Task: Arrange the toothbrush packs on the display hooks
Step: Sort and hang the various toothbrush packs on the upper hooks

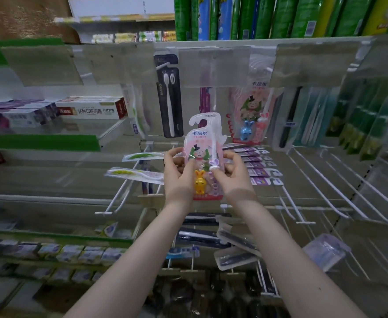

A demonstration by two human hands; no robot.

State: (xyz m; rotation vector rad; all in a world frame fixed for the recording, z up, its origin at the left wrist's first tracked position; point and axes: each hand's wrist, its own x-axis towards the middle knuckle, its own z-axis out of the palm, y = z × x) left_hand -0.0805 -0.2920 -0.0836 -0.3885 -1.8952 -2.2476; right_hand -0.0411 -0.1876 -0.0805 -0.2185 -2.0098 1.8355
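A pink children's toothbrush pack (203, 143) with a yellow rabbit toy and a white hanger tab stands upright in the middle of the view. My left hand (179, 173) grips its left edge and my right hand (232, 173) pinches its right edge. A matching pink pack with a blue rabbit (250, 111) hangs behind it to the right. A black pack (169, 97) hangs behind it to the left. Long white display hooks (321, 180) jut out bare at right.
Purple packs (257, 164) hang in a row just right of my hands. Black packs (211, 235) lie on hooks below my arms. Toothpaste boxes (89, 109) fill shelves at left. Green packs (367, 120) hang at far right. Clear price-tag flaps (312, 63) hang above.
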